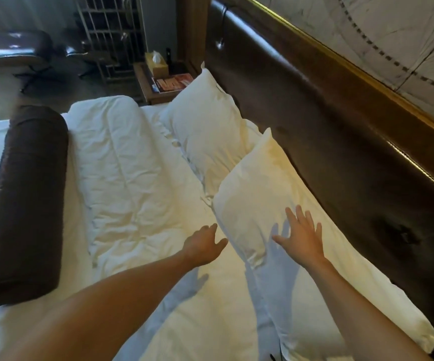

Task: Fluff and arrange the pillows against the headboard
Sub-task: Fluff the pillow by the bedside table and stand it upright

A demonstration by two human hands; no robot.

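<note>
Two bare forearms reaching in from the lower edge of the frame. Right hand (300,237) spread flat, fingers splayed, over the near pillow (275,194), holding nothing; whether pressed on the cover or just above it, hard to tell, though a shadow lies close beneath. Left hand (205,244) open and loosely cupped, empty, just beside that pillow's left edge, over the bed (137,183).

Near pillow lying against the foot of the headboard (341,142), long axis running from lower right toward the centre of the frame, along the headboard. Pillow straight ahead of both hands; right hand already upon its middle, so the nearer of the two; left placed to catch the free long edge. Probably a fluffing or squaring press from both sides to come.

Further up, far pillow (205,126) propped at a slant against the headboard, its lower corner tucked beside the near pillow's upper corner. To the left, rumpled folded duvet (117,152) and dark bolster (26,199). Upper centre, bedside worktop (145,82) with tissue box (156,65).
</note>
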